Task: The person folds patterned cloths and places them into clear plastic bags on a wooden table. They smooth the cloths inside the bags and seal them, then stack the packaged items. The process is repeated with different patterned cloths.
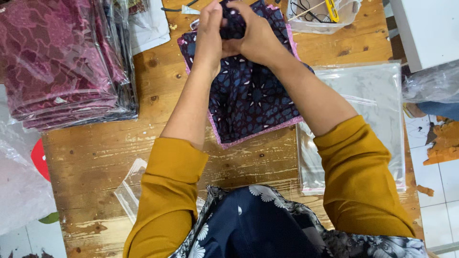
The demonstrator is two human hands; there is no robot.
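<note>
**Cloth gathered at the far edge of the stack**

Here a bunched piece of dark patterned cloth (pixel 233 24) is clasped between the left hand (pixel 209 36) and the right hand (pixel 258 38), fingers closed tightly around it. It is held just above the far edge of the folded fabric stack (pixel 248 100) on the wooden table (pixel 95 157). Folding or smoothing appears to be in hand; the next move would call for the bunch to be spread flat. Clear plastic bags (pixel 373 95) lie beside the stack, bagged maroon fabrics (pixel 57 62) well apart.

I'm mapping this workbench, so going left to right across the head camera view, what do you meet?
Stack of bagged maroon fabric → left hand → right hand, both gripping bunched dark cloth → clear plastic bags
</note>
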